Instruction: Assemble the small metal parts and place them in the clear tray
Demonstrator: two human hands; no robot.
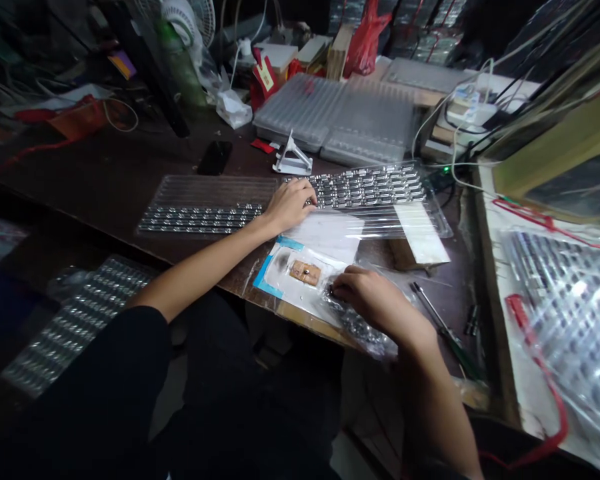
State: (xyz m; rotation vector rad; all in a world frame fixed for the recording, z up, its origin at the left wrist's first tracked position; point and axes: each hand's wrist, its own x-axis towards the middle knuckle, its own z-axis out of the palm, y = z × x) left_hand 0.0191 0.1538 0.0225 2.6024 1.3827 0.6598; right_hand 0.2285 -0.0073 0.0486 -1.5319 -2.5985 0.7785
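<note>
My left hand [293, 202] rests over a clear plastic tray [405, 228] whose back rows hold shiny metal parts [365, 185]. Its fingers curl down at the left end of those rows; what lies under the fingertips is hidden. My right hand [367, 291] has its fingers pinched together at a plastic bag [367, 330] of small dark metal pieces. Anything inside that pinch is too small to make out. Between the hands, a small tan block [306, 272] with a dark spot in its middle sits on a white sheet [293, 297] edged with blue tape.
Left of my hand lies another clear tray [205, 190], its front rows filled. Stacked trays [300, 107], a phone [215, 158] and a white stand [293, 160] are behind. A screwdriver [443, 320] lies at right. A filled tray [80, 327] is low at left.
</note>
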